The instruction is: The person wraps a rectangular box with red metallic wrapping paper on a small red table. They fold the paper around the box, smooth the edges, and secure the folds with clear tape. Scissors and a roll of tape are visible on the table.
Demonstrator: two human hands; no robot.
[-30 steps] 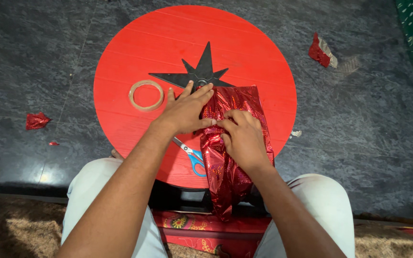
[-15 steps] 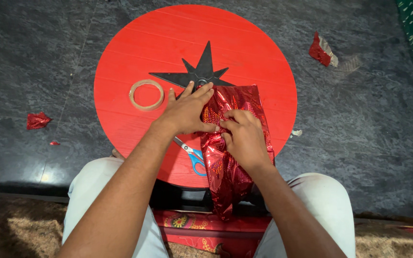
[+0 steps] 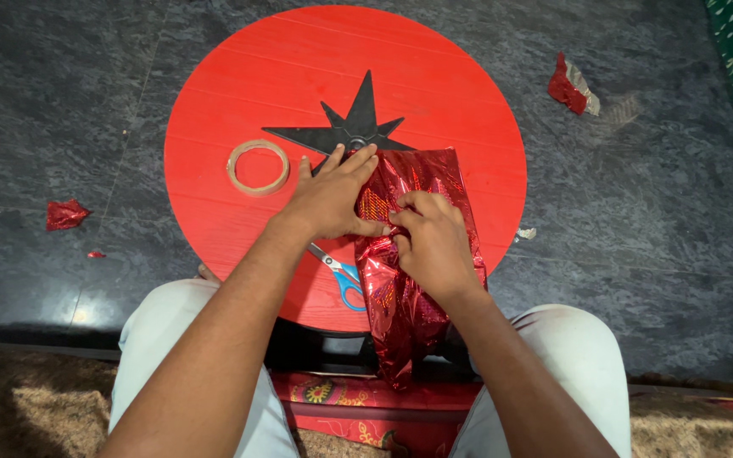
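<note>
Shiny red paper (image 3: 424, 180) on the right half of the round red worktop (image 3: 239, 93), close to the person. Crinkled all over and wrapped around something hidden inside; cannot tell what. Hangs over the near edge at the bottom end, down between the knees, probably because too long for the worktop.

Left hand (image 3: 328, 202) spread flat, fingers wide. Presses down on the left side of the paper, likely to stop it from sliding or popping open. Fingertips just touching the black star (image 3: 358, 127) in the middle of the worktop.

Right hand (image 3: 434, 246) on top of the paper, curled. Pinches a small fold of it between thumb and fingertips, right next to the left thumb. Looks like pulling the paper tight while the flat hand holds it in place.

Ring of tape (image 3: 258, 167) just beside the left hand, easy to grab. Scissors (image 3: 345, 280) with blue handles under the left wrist, partly hidden, also close by.

On the dark floor (image 3: 655, 212), well apart from the hands: one red scrap (image 3: 67, 214) on the left, another scrap (image 3: 572, 87) on the right. Probably cut-off bits, pushed out of the way.
</note>
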